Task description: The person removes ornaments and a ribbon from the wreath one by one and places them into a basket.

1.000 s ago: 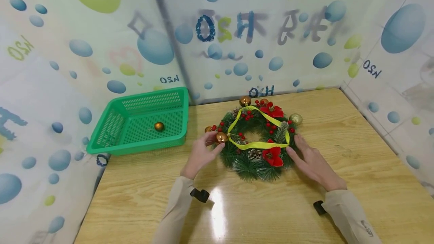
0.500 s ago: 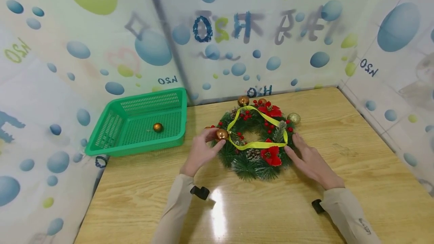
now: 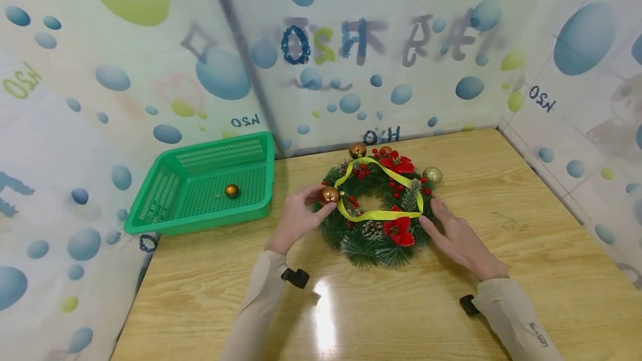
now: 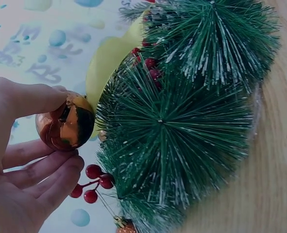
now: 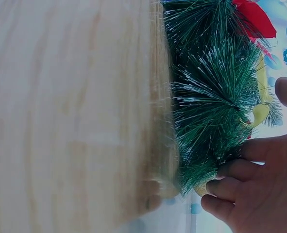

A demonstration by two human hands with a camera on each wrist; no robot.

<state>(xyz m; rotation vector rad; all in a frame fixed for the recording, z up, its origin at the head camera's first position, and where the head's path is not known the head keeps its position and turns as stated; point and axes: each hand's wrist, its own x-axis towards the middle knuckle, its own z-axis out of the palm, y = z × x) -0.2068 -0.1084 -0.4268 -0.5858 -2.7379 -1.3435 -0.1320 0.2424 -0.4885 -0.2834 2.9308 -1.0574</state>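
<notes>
A green Christmas wreath (image 3: pixel 362 250) with red flowers, berries and pinecones lies on the wooden table. My left hand (image 3: pixel 297 217) pinches a shiny copper bauble (image 3: pixel 329 195) between thumb and fingers, over the wreath's left side; the left wrist view shows the bauble (image 4: pixel 65 122) held beside the needles. A yellow ribbon (image 3: pixel 377 215) loops over the wreath's top and meets the bauble at its left. My right hand (image 3: pixel 458 241) rests against the wreath's right edge with fingers extended, its fingertips at the needles (image 5: pixel 211 104) in the right wrist view.
A green plastic basket (image 3: pixel 200 226) stands at the left of the table with one small copper bauble (image 3: pixel 232 190) inside. Another copper bauble (image 3: pixel 358 150) sits at the wreath's back, and a gold glitter bauble (image 3: pixel 432 175) at its right. Patterned curtains (image 3: pixel 321 105) border the table behind.
My left hand has raised the copper bauble slightly and shifted it inward over the wreath. My right hand keeps its place at the wreath's edge. The head view has drifted a little.
</notes>
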